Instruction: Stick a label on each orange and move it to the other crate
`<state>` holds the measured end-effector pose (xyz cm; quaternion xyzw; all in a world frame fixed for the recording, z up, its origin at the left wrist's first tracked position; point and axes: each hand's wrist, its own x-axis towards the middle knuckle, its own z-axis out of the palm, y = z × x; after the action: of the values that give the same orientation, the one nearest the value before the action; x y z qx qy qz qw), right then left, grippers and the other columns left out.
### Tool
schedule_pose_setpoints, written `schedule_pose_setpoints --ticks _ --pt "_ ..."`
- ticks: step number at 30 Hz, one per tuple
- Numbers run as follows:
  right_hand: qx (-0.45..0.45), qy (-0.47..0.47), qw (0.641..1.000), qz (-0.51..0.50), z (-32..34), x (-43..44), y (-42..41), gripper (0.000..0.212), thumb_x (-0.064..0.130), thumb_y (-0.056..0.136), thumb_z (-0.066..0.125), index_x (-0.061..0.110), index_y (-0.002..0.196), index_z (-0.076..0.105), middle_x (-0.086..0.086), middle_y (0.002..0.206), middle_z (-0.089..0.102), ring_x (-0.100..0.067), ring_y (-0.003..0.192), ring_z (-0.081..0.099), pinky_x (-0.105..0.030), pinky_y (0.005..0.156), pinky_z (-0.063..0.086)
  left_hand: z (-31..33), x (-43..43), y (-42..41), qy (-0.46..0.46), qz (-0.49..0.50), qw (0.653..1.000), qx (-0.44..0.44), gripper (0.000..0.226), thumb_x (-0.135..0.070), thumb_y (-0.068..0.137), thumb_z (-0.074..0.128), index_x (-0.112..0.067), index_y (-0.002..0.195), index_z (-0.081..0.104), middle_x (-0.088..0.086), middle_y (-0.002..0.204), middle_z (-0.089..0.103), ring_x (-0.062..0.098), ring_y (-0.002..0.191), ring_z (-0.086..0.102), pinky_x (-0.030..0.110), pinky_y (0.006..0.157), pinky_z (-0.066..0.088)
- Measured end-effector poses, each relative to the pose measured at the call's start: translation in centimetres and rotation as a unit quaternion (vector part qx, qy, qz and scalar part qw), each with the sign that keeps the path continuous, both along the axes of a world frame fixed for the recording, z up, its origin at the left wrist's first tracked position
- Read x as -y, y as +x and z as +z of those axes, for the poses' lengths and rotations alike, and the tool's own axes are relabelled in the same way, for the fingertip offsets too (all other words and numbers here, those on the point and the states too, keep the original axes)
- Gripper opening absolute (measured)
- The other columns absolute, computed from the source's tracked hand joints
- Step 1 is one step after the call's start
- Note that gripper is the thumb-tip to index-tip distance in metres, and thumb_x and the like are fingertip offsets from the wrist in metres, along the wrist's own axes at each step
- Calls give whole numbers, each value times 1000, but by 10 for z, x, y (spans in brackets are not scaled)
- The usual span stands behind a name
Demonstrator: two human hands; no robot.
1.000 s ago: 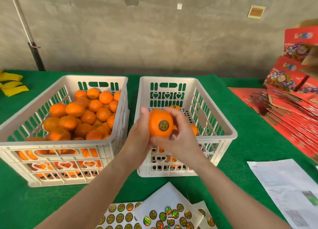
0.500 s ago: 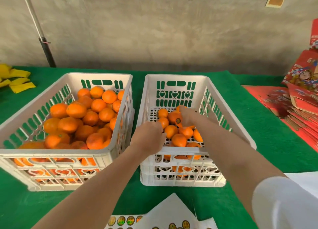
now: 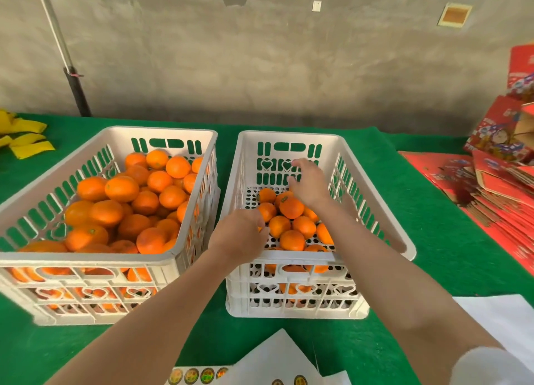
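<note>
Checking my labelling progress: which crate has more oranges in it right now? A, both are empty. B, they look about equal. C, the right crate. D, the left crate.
D: the left crate is heaped with oranges almost up to its rim, while the right crate holds only a low cluster sitting well below its rim.

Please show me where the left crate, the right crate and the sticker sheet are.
left crate point(image 3: 86, 259): head view, near rim.
right crate point(image 3: 289, 137): head view, far rim.
sticker sheet point(image 3: 191, 375): head view, a round sticker at the bottom edge.
</note>
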<state>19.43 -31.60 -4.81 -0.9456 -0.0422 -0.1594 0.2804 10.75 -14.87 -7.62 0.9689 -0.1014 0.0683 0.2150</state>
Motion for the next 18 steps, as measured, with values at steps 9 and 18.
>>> schedule_pose_setpoints --ticks 9,18 --pt "152 190 939 243 -17 -10 -176 16 15 92 54 8 90 68 3 82 68 -11 68 62 -25 58 51 6 -1 -2 -8 -23 1000 0 21 -27 91 47 -14 85 61 2 81 61 21 77 59 35 63 50" --pt "-401 -20 915 50 -146 23 -215 64 51 89 55 13 137 38 -8 127 53 -20 109 54 -26 86 44 11 0 -21 -6 -7 998 56 29 -20 97 38 -6 78 55 8 72 56 26 68 54 33 56 39"
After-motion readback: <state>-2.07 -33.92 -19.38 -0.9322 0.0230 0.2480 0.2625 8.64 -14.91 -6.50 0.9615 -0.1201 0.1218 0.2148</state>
